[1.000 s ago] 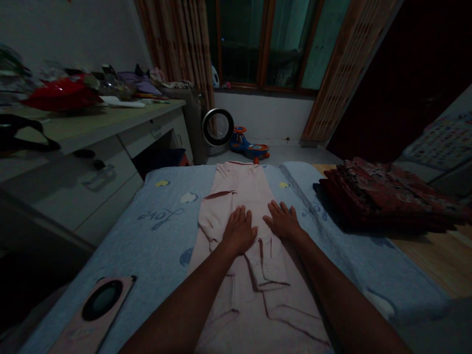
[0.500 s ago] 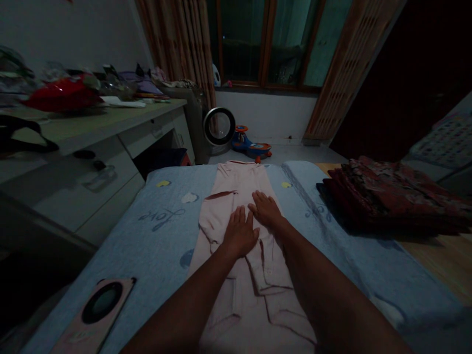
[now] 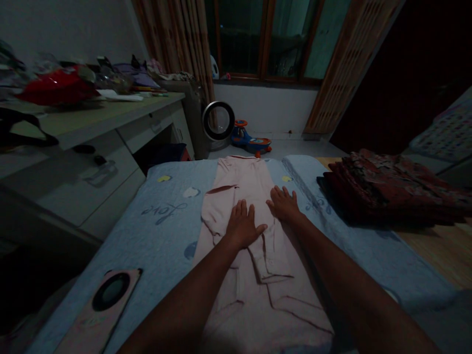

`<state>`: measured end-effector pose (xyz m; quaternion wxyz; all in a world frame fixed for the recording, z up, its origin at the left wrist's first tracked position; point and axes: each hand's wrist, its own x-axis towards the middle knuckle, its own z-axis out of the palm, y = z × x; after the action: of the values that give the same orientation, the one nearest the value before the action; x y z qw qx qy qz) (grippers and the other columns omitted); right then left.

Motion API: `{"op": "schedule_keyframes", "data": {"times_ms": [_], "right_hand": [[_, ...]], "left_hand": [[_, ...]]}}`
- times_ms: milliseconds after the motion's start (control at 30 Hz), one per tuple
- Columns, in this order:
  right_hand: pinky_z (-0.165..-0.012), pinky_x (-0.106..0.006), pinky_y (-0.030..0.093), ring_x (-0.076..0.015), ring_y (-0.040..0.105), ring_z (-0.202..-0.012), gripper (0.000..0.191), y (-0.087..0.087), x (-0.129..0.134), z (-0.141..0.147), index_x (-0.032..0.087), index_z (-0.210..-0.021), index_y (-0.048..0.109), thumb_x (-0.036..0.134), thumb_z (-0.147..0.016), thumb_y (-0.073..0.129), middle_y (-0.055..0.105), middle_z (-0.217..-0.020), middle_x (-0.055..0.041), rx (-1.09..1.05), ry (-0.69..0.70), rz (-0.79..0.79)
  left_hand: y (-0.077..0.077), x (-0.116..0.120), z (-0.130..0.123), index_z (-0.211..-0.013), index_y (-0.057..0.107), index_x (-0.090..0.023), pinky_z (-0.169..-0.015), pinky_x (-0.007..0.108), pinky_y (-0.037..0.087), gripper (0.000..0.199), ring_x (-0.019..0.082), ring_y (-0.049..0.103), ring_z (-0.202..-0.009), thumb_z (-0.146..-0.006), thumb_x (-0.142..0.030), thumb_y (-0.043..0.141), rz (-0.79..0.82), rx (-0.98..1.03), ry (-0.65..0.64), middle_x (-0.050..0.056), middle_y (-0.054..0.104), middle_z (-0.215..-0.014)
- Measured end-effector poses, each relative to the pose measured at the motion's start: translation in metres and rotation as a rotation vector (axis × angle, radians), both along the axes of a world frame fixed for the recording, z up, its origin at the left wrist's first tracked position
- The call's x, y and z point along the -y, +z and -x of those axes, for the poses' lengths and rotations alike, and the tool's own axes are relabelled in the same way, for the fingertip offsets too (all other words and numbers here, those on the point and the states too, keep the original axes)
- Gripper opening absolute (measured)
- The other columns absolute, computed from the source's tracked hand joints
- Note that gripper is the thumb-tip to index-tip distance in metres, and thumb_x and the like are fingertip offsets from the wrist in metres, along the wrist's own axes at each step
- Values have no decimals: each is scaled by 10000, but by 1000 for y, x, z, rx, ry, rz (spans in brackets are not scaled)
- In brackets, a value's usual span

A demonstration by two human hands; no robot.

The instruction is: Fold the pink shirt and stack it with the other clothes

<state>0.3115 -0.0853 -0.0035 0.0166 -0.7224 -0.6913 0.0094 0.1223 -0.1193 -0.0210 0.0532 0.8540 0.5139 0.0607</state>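
Note:
A long pale pink shirt point(image 3: 254, 177) lies stretched out face down on the blue blanket point(image 3: 165, 241), its collar at the far end. One sleeve point(image 3: 271, 260) is folded across the middle of its back. My left hand point(image 3: 243, 225) rests flat on the shirt and the folded sleeve, fingers spread and thumb out to the right. At the shirt's right edge lies my right hand point(image 3: 284, 202), its fingers stretched out and touching the cloth and the blanket beside it. Neither hand holds anything.
A phone in a pink case point(image 3: 98, 314) lies at the blanket's near left. Folded dark red cloths point(image 3: 394, 191) are stacked at the right. A cluttered desk point(image 3: 147, 109) stands left; a washing machine with open round door point(image 3: 218, 142) and a blue ride-on toy point(image 3: 252, 142) are beyond.
My right hand has slid to the right, from the middle of the shirt to its edge. My left hand has stayed about in place, its thumb now spread out. The view has tilted slightly down.

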Motion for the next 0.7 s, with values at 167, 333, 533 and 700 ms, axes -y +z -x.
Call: {"op": "schedule_keyframes", "data": {"times_ms": [167, 333, 533, 700], "right_hand": [[-1168, -417, 210, -189, 224, -1462, 573, 5, 37, 27, 142, -1529, 253, 329, -988, 242, 229, -1599, -106, -175, 196, -55], [-1162, -524, 170, -238, 207, -1468, 558, -4, 70, 27, 180, -1517, 300, 359, -988, 285, 242, -1595, -91, -89, 233, 40], [-1148, -585, 152, -266, 154, -1481, 558, -3, 85, 2, 234, -1530, 266, 415, -1002, 249, 192, -1612, -49, -39, 99, 87], [-1124, -640, 144, -316, 155, -1475, 549, -1, 88, -6, 238, -1516, 305, 399, -994, 261, 220, -1606, -53, -48, -6, 68]], "left_hand": [[1, 1, 1, -1485, 343, -110, -1156, 490, 184, 709, 341, 172, -1473, -942, -565, 325, -53, 3, -13, 195, 274, -1572], [3, 1, 2, -1486, 343, -87, -1160, 478, 185, 682, 346, 174, -1472, -945, -501, 347, -38, -14, -12, 205, 259, -1575], [9, 2, 1, -1494, 322, -75, -1162, 478, 181, 686, 352, 161, -1473, -942, -480, 360, 1, -34, -17, 207, 241, -1581], [7, 2, 1, -1492, 330, -89, -1161, 479, 182, 675, 344, 160, -1475, -946, -486, 348, -14, -26, -10, 194, 254, -1580]]}}
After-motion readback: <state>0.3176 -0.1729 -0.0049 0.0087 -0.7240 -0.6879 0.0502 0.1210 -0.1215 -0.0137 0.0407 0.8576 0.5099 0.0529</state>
